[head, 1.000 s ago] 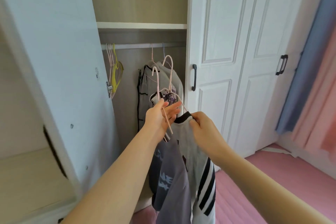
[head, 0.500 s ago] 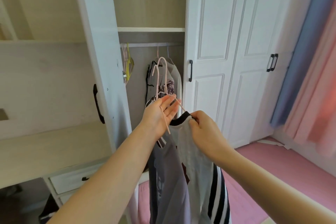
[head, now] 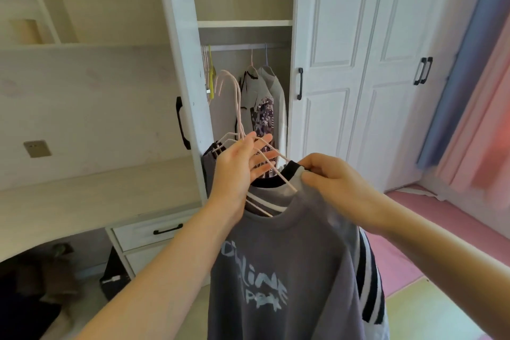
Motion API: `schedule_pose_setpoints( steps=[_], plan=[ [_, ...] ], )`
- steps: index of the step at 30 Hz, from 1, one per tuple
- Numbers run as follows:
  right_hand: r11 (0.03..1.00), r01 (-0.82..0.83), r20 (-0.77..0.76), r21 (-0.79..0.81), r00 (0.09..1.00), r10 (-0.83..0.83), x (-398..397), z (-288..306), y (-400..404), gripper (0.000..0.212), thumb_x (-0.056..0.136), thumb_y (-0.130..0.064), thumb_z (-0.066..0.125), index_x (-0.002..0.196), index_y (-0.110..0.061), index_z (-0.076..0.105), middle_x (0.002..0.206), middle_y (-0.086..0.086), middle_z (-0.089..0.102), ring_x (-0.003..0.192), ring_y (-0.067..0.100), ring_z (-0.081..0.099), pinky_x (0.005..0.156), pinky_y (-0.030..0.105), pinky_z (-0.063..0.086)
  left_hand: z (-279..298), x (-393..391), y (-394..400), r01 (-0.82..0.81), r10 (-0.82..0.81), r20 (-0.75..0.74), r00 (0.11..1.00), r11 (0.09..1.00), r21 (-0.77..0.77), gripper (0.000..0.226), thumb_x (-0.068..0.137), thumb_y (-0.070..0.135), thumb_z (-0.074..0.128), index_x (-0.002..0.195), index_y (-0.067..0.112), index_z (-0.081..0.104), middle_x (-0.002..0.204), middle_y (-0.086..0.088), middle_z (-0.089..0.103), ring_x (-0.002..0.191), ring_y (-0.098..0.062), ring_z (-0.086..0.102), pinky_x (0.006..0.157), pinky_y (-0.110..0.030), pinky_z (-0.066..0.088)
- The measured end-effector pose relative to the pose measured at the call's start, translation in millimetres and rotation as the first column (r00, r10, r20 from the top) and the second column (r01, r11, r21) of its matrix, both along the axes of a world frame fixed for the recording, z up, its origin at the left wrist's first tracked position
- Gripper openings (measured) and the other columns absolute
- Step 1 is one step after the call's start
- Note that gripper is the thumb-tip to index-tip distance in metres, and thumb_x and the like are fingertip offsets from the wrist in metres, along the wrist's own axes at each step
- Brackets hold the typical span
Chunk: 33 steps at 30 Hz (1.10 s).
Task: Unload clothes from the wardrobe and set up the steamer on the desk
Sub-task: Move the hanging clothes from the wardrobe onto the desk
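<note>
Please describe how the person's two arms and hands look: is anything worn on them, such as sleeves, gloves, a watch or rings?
Both arms are bare as far as the view shows, with no sleeves in sight. The left hand and right hand wear no gloves. No watch, bracelet or ring shows on either wrist or on the visible fingers.

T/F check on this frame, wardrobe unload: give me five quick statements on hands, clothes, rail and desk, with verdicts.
1. The left hand holds pink hangers carrying clothes. True.
2. The right hand hangs empty. False: it pinches the shoulder of a white shirt with a black collar.
3. The grey printed T-shirt hangs in front, outside the wardrobe. True.
4. The wardrobe rail is bare. False: light garments and spare hangers hang there.
5. A steamer stands on the desk. False: none shows on its visible part.
</note>
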State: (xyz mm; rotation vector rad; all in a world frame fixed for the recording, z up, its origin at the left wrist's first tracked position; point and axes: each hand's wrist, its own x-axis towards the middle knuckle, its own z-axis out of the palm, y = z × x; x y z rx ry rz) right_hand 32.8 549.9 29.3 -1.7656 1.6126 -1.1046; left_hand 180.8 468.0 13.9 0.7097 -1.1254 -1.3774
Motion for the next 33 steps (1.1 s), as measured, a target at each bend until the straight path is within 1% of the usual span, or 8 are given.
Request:
schedule_pose_setpoints(
  steps=[4, 8, 12, 18, 22, 26, 30, 33],
  plan=[
    [0.984, -0.176, 0.039, 0.025, 0.984, 0.175, 11.0, -4.1, 13.2, 0.014, 0.091, -0.020, 0.050, 0.094, -0.013, 0.061, 0.086, 0.019, 0.060, 0.076, 0.019, 0.047, 0.071, 0.042, 0.039, -4.4, 22.6, 28.2, -0.107, 0.110, 0.057, 0.992, 0.993, -0.046, 0.030, 0.102, 0.025, 0.041, 0.122, 0.008, 0.054, 0.107, -0.001, 0.072, 0.086, -0.022, 0.072, 0.077, -0.033, 0.059],
    [0.958, -0.280, 0.033, 0.060, 0.960, 0.278, 23.7, -3.5, 33.6, 0.027, 0.086, -0.028, 0.048, 0.097, -0.006, 0.058, 0.089, 0.026, 0.053, 0.078, 0.018, 0.046, 0.074, 0.040, 0.039, -6.3, 42.0, 54.7, -0.117, 0.124, 0.075, 0.989, 0.989, -0.089, 0.026, 0.102, 0.025, 0.041, 0.116, 0.011, 0.059, 0.107, -0.001, 0.072, 0.084, -0.021, 0.072, 0.076, -0.033, 0.059],
    [0.953, -0.302, 0.004, 0.038, 0.953, 0.302, 31.6, 3.4, 51.6, 0.028, 0.087, -0.028, 0.047, 0.097, -0.004, 0.057, 0.091, 0.027, 0.052, 0.080, 0.021, 0.047, 0.076, 0.045, 0.040, -3.9, 57.8, 74.0, -0.159, 0.165, 0.039, 0.986, 0.980, -0.118, 0.024, 0.101, 0.026, 0.044, 0.097, 0.019, 0.066, 0.100, 0.003, 0.074, 0.080, -0.023, 0.073, 0.070, -0.030, 0.059],
    [0.950, -0.311, -0.013, 0.021, 0.950, 0.311, 65.5, 2.3, 65.5, 0.023, 0.089, -0.027, 0.047, 0.098, -0.011, 0.059, 0.094, 0.027, 0.054, 0.084, 0.020, 0.047, 0.083, 0.054, 0.040, -2.1, 94.3, 91.1, -0.216, 0.222, 0.034, 0.974, 0.967, -0.132, 0.021, 0.101, 0.025, 0.043, 0.098, 0.022, 0.063, 0.101, 0.004, 0.074, 0.077, -0.020, 0.073, 0.062, -0.023, 0.057],
    [0.951, -0.310, -0.049, 0.012, 0.950, 0.310, 96.3, -3.4, 69.7, 0.015, 0.090, -0.027, 0.045, 0.093, -0.025, 0.060, 0.082, 0.006, 0.055, 0.078, 0.019, 0.048, 0.076, 0.043, 0.040, -3.4, 122.6, 102.2, -0.273, 0.278, 0.009, 0.961, 0.951, -0.146, 0.023, 0.101, 0.026, 0.041, 0.094, 0.029, 0.062, 0.106, 0.002, 0.073, 0.078, -0.022, 0.073, 0.064, -0.029, 0.059],
    [0.945, -0.327, -0.173, 0.025, 0.929, 0.327, 138.3, -11.4, 73.5, 0.027, 0.101, -0.019, 0.040, 0.117, -0.032, 0.057, 0.098, -0.017, 0.064, 0.096, 0.003, 0.058, 0.088, 0.031, 0.045, -7.8, 155.4, 111.7, -0.365, 0.376, 0.030, 0.926, 0.913, -0.180, 0.027, 0.102, 0.028, 0.038, 0.090, 0.036, 0.061, 0.100, 0.012, 0.073, 0.079, -0.021, 0.072, 0.065, -0.029, 0.057],
    [0.934, -0.353, -0.345, 0.054, 0.871, 0.349, 189.8, -10.7, 74.2, 0.031, 0.102, -0.030, 0.034, 0.125, -0.031, 0.055, 0.104, -0.004, 0.067, 0.097, 0.011, 0.060, 0.090, 0.037, 0.047, -14.2, 198.8, 117.8, -0.440, 0.466, 0.082, 0.881, 0.871, -0.220, 0.024, 0.102, 0.029, 0.037, 0.095, 0.039, 0.057, 0.110, 0.011, 0.070, 0.080, -0.019, 0.071, 0.062, -0.023, 0.056],
    [0.926, -0.374, -0.411, -0.044, 0.852, 0.324, 236.4, -12.9, 64.7, 0.029, 0.100, -0.032, 0.038, 0.123, -0.031, 0.055, 0.094, -0.011, 0.065, 0.084, 0.003, 0.058, 0.079, 0.023, 0.048, -19.0, 233.7, 124.6, -0.479, 0.525, 0.133, 0.840, 0.835, -0.270, 0.024, 0.102, 0.028, 0.037, 0.098, 0.044, 0.054, 0.111, 0.013, 0.069, 0.083, -0.014, 0.070, 0.064, -0.022, 0.056]
  ],
)
